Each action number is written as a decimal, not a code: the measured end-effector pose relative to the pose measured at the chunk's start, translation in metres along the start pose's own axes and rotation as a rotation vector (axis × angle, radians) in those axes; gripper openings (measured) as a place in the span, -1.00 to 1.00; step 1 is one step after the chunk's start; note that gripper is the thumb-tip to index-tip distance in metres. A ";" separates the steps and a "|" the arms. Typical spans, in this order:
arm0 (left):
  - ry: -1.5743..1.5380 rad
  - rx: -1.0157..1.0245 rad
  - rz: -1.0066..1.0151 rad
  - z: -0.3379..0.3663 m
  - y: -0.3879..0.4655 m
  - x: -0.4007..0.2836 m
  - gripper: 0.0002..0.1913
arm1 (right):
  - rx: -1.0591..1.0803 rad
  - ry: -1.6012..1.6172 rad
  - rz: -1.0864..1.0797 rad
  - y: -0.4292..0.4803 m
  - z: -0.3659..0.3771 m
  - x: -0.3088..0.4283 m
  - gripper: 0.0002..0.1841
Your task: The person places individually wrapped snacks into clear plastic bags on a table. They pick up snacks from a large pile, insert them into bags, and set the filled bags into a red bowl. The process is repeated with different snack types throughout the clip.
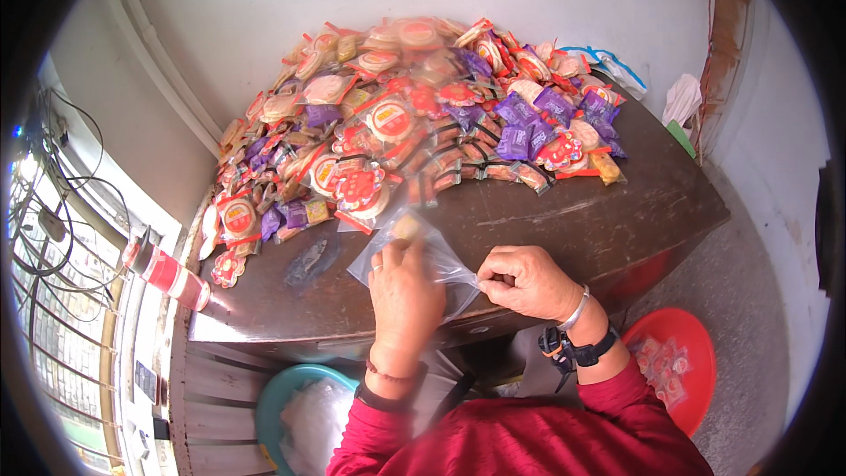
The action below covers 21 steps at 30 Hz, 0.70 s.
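My right hand (529, 282) pinches the edge of a clear plastic bag (443, 251) between thumb and fingers. Over the bag's left part lies my left hand (406, 284), blurred, its fingers bent at a small yellowish wrapped snack (406, 226); whether they grip it or the film cannot be told. The bag is above the front part of a dark wooden table (562, 225). Behind it rises a large heap of wrapped snacks: round crackers in clear packets (390, 120), purple packets (519, 109), red flower-shaped packets (359, 186) and small brownish bars (499, 172).
A pink bottle (173, 277) stands by the window at the left. Below the table are a teal basin (268, 403) with clear plastic bags and a red basin (704, 370) with small packets. Tangled cables (49, 225) hang by the window. White walls bound the table's back.
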<state>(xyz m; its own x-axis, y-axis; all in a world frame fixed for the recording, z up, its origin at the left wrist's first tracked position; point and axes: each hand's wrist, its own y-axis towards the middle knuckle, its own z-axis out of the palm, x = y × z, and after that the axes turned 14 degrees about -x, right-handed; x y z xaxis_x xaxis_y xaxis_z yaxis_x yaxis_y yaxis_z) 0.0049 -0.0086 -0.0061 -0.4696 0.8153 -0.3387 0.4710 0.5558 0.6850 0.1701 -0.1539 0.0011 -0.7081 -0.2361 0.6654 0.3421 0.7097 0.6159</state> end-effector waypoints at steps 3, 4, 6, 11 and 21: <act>-0.049 0.024 -0.055 -0.004 0.001 -0.004 -0.52 | -0.003 0.006 0.027 0.000 0.000 0.001 -0.94; -0.082 0.013 -0.046 -0.006 0.000 -0.003 -0.52 | 0.008 0.007 0.050 0.000 -0.001 0.002 -0.93; -0.163 -0.007 -0.022 -0.010 0.000 -0.002 -0.53 | 0.047 -0.015 0.126 -0.001 -0.003 0.002 -0.91; -0.338 -0.031 -0.023 -0.015 -0.006 0.001 -0.60 | 0.105 0.032 0.236 0.002 -0.008 -0.001 -0.87; -0.459 0.010 0.014 -0.014 -0.004 0.004 -0.71 | 0.386 -0.071 0.352 0.062 -0.049 0.007 -0.45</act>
<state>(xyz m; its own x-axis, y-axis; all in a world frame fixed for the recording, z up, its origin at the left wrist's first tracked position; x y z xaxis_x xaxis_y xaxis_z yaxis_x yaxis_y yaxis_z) -0.0093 -0.0102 -0.0016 -0.0845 0.8092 -0.5814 0.4829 0.5436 0.6865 0.2165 -0.1438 0.0642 -0.6356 0.0968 0.7659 0.3237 0.9341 0.1507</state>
